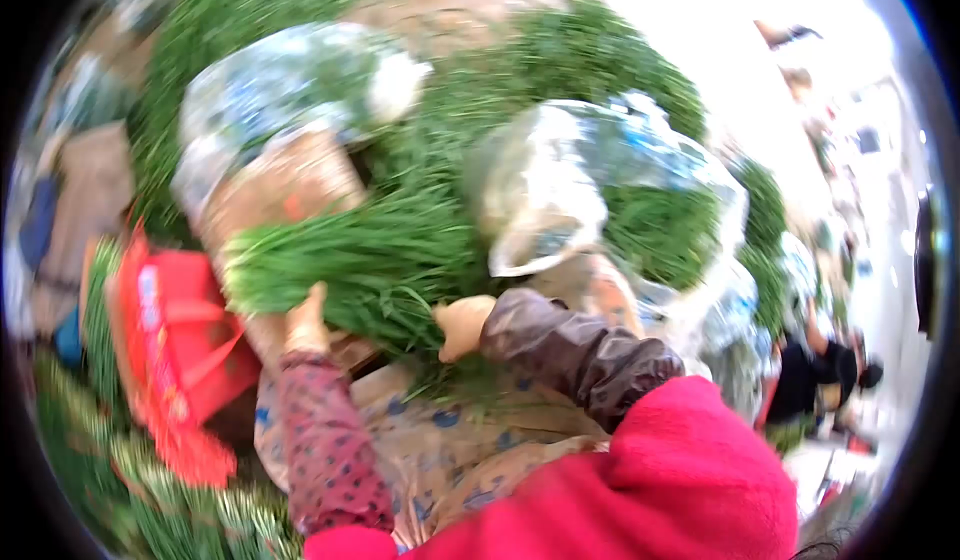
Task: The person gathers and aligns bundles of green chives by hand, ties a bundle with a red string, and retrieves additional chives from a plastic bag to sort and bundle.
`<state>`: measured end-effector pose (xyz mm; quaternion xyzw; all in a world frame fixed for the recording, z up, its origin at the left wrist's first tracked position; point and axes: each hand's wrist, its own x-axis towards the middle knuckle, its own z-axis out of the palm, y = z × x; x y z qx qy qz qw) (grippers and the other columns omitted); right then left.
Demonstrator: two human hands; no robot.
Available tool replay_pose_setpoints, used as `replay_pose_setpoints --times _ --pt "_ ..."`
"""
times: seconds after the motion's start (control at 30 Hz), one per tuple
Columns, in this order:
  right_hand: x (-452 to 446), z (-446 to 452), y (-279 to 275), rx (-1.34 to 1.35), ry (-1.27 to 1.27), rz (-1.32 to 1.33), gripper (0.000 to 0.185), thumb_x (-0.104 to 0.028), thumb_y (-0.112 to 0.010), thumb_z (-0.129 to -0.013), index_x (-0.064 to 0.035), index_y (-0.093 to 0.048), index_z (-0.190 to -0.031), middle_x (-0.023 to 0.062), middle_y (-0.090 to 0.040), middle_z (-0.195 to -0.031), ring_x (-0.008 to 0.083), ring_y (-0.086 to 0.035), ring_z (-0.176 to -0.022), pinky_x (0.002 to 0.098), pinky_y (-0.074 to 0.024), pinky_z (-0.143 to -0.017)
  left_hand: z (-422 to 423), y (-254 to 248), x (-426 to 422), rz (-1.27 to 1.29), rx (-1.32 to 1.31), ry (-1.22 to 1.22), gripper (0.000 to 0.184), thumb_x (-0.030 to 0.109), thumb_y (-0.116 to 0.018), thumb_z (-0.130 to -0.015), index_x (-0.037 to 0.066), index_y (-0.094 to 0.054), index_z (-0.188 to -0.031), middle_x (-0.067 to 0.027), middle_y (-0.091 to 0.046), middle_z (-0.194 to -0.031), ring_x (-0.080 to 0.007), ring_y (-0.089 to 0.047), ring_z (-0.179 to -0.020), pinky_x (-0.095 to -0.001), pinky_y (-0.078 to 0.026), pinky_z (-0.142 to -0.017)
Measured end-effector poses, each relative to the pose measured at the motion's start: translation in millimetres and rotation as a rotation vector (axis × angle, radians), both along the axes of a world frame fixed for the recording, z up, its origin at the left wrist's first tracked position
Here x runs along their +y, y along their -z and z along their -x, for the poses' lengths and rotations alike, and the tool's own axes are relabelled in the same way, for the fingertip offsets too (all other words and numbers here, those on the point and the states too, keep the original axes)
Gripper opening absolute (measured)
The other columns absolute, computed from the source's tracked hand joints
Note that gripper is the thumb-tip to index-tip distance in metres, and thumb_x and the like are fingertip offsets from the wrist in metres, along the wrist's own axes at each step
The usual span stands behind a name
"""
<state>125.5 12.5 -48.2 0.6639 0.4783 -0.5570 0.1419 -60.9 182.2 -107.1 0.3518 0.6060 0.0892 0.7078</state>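
Observation:
A thick bunch of long green chives (360,260) lies crosswise in front of me, its pale cut ends to the left and its leaf tips to the right. Near the pale end, my left hand (308,322) is closed on its lower edge, the thumb on top. Toward the leafy end, my right hand (465,327) is closed with leaves at its fingers; some fingers are hidden. Under the bunch shows part of a brown cardboard box (290,185). Motion blurs the picture somewhat.
Clear plastic bags, one at left (225,90) and one holding greens at right (545,180), flank a large heap of greens (610,60). A red bag (205,345) stands left of my left arm. More tied bunches (190,500) lie at lower left. A person (815,375) is at far right.

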Motion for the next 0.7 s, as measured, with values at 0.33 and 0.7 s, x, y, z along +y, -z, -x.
replay_pose_setpoints --times 0.33,0.7 --pt "-190.0 -24.8 -109.2 -0.041 0.542 -0.647 0.037 -0.024 -0.060 -0.084 -0.0127 -0.057 -0.119 0.0153 -0.067 -0.093 0.0335 -0.065 -0.088 0.0415 -0.0521 -0.075 3.0 57.4 29.2 0.003 0.176 -0.315 0.054 0.043 -0.075 -0.080 0.011 -0.056 -0.119 -0.0039 -0.058 -0.100 -0.0203 -0.051 -0.067 -0.0344 -0.052 -0.061" --pt "-321.2 -218.4 -112.9 -0.998 0.880 -0.828 0.059 -0.012 -0.069 -0.076 -0.0068 -0.046 -0.130 0.0167 -0.049 -0.136 0.0328 -0.050 -0.122 0.0385 -0.0426 -0.100 11.6 68.6 4.3 -0.168 0.121 -0.217 0.053 0.028 -0.073 -0.086 -0.001 -0.052 -0.125 -0.0125 -0.055 -0.122 -0.0327 -0.053 -0.109 -0.0456 -0.047 -0.096"
